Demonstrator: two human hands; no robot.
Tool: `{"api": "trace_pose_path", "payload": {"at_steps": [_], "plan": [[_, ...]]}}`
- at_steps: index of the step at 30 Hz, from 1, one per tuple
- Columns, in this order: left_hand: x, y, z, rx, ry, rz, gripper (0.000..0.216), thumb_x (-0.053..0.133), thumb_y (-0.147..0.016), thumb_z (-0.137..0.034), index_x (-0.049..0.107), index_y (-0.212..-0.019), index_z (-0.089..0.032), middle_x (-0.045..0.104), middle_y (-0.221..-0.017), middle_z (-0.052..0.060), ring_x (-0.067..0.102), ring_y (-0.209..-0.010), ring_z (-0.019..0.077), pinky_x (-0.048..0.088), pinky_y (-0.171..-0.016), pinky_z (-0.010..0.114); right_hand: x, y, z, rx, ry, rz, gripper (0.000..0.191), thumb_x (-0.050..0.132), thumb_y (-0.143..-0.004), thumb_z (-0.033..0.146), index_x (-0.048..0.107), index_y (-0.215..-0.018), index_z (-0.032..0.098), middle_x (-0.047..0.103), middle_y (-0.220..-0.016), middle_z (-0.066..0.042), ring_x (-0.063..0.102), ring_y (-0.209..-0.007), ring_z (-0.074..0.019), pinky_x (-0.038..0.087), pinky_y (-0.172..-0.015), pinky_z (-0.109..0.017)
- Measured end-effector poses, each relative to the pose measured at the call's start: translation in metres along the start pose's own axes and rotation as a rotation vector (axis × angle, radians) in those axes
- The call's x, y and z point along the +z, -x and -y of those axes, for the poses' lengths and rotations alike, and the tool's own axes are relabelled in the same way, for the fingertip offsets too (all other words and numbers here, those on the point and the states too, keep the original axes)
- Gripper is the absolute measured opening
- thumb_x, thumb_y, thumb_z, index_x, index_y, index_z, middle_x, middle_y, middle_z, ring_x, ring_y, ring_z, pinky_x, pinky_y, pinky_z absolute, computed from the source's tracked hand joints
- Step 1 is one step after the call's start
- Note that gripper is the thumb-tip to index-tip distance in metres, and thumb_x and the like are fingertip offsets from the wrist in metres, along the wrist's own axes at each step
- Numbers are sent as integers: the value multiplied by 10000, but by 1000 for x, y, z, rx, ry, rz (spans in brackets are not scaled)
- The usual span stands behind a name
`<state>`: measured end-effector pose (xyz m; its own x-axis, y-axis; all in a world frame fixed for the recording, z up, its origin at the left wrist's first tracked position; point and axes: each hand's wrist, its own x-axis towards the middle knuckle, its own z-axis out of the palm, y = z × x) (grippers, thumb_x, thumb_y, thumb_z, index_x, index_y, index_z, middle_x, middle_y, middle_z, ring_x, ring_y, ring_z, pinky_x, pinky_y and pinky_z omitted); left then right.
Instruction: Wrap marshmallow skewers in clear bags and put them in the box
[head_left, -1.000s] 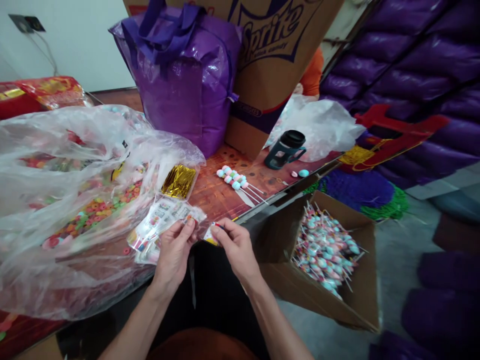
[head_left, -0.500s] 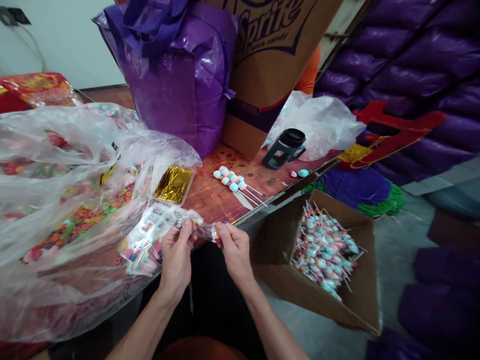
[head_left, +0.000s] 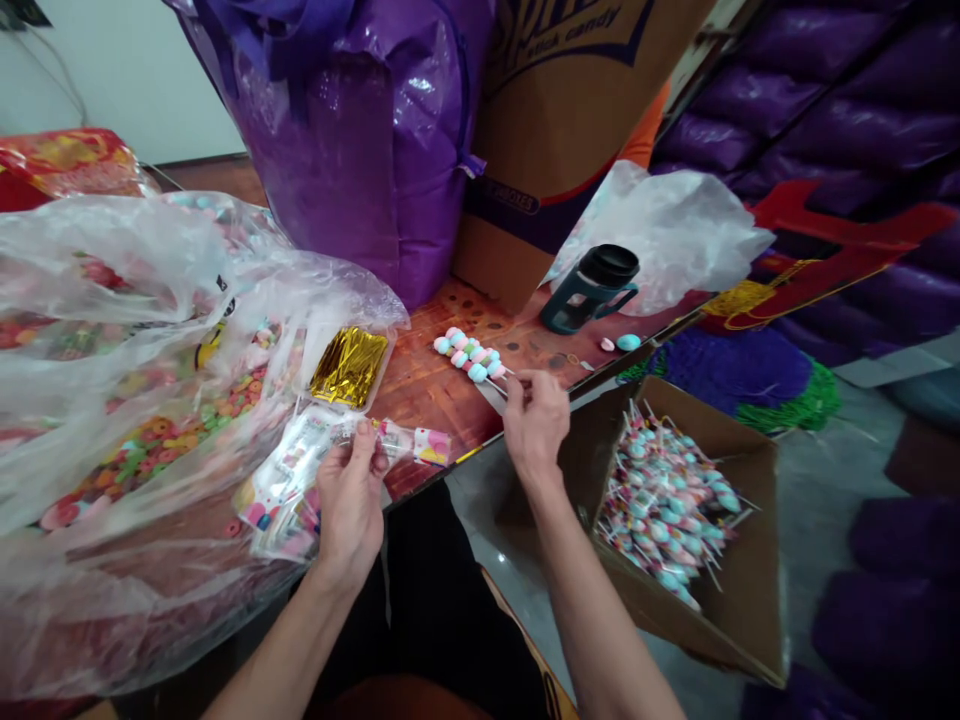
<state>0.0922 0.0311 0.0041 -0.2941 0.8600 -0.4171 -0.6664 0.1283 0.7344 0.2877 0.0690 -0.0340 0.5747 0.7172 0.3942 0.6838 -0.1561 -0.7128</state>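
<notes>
A table w/ a reddish patterned top is seen, its left half covered by a big clear plastic bag w/ coloured ring sweets inside. At the back a purple tote is stood beside a printed cardboard box. On the floor, just right of the table edge, an open carton is filled w/ pink-and-blue candy sticks. A crumpled clear sheet and a dark mug are set near the table's far right corner. A gold foil pack is laid at the big bag's mouth. The left hand is closed in a pinch on a small printed wrapper, held just above the table's near edge, over a wrapper pile. The right hand is closed w/ fingertips on the stick ends of the marshmallow skewers, which are lying mid-table.
</notes>
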Motion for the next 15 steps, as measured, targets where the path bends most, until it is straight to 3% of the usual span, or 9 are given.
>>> {"api": "trace_pose_path", "payload": {"at_steps": [3,5,8,12,15], "plan": [[-8,-7,-3,-61,25,-25,409,954,-559,-349,638,-710,-139,622,-674,-32,554,-592,62,452,-546,179,7,-17,-23,-92,273,81,178,588,-889,278,708,-807,176,670,-866,-123,526,-833,-259,340,-783,-390],[-11,-10,-5,-105,53,-42,381,939,-599,-326,629,-728,-146,625,-672,-32,571,-593,70,479,-567,191,8,-18,-28,-134,288,120,210,571,-910,276,730,-808,186,684,-851,-112,541,-826,-255,338,-790,-391],[-11,-12,-9,-164,81,-97,312,895,-685,-280,617,-751,-155,627,-665,-31,580,-583,78,487,-566,200,-1,-6,-22,-165,88,71,233,553,-937,294,745,-850,194,712,-851,-85,592,-821,-234,384,-801,-373],[-9,-15,-18,-196,107,-171,224,831,-770,-229,617,-761,-162,633,-660,-24,601,-592,90,489,-575,209,-31,32,-1,-158,-271,69,184,609,-935,324,731,-867,204,707,-809,-32,631,-748,-190,455,-730,-318],[-8,-16,-23,-203,133,-184,194,810,-792,-211,623,-771,-165,644,-670,-18,615,-600,97,491,-581,217,-56,65,12,-227,-330,103,106,645,-933,270,729,-889,222,710,-804,-6,642,-738,-172,458,-737,-315]]}}
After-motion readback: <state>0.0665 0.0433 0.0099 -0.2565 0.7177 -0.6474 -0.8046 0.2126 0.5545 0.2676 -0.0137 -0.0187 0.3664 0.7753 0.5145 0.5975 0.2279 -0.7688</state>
